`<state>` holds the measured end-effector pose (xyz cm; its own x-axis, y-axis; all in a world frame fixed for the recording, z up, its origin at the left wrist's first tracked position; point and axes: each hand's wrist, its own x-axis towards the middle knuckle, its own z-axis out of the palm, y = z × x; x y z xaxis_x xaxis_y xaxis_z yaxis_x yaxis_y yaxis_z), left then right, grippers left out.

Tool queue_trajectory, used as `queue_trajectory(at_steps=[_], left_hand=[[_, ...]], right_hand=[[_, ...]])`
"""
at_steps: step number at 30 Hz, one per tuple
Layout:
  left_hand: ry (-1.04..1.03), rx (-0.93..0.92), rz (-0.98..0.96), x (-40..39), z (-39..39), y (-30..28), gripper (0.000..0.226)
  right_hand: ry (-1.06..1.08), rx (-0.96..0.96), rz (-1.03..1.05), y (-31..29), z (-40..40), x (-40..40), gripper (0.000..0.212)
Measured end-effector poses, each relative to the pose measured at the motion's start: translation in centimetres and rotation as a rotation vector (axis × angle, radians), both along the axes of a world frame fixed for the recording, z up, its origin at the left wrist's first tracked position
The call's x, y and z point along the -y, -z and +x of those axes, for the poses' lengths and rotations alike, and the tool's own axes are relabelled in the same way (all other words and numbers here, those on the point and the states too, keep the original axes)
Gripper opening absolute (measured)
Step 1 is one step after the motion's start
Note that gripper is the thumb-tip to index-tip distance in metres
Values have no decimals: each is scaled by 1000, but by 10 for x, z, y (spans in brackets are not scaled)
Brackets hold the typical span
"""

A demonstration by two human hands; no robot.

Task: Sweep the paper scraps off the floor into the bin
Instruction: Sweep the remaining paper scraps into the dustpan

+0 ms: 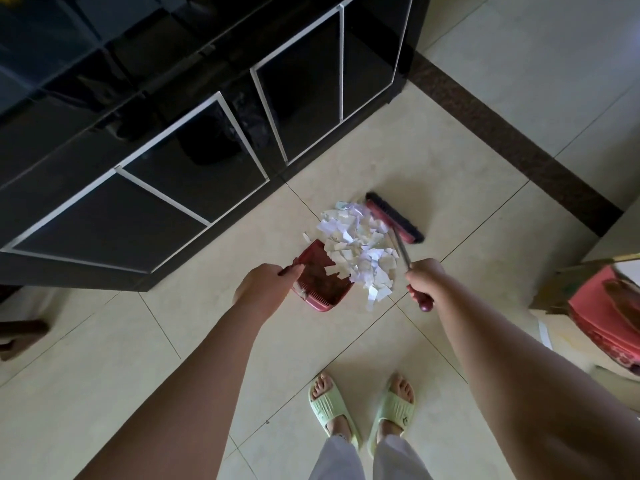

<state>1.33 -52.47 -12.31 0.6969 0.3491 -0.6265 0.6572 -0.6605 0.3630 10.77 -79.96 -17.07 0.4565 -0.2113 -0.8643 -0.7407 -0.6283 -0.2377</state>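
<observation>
Here the paper scraps (356, 247) lie heaped on the floor (450, 161) at mid-frame, some already inside the red dustpan (320, 284); the left hand (266, 285) has its fingers clamped on the pan's handle, the right hand (424, 277) its fingers closed round the broom (394, 218) handle; best keep the pan's lip flat and draw short strokes leftward; the bin (207, 140), probably the dark shape beneath the cabinet at upper left, waits.

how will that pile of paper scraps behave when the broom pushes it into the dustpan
The paper scraps look thin and light, so they will probably slide easily over the smooth tile floor. They lie loose, so some may scatter past the broom ends. A few already rest in the dustpan, so most should likely follow.
</observation>
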Motion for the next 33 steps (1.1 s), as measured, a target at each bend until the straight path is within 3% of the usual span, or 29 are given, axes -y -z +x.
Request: queue_trajectory(at_steps=[9, 14, 18, 26, 33], left_hand=[[-27, -13, -57, 9, -3, 0, 55], [-18, -16, -51, 6, -14, -7, 56], [-30, -24, -58, -2, -32, -13, 58], [-75, 1, -84, -14, -71, -29, 57], [-189, -3, -111, -34, -105, -23, 60]], right_hand=[[-208, -117, 75, 2, -101, -4, 53], [-376, -72, 87, -28, -134, 10, 64], [-576, 8, -16, -62, -141, 32, 61], [-481, 42, -85, -79, -152, 67, 59], [-348, 126, -52, -41, -76, 13, 63]])
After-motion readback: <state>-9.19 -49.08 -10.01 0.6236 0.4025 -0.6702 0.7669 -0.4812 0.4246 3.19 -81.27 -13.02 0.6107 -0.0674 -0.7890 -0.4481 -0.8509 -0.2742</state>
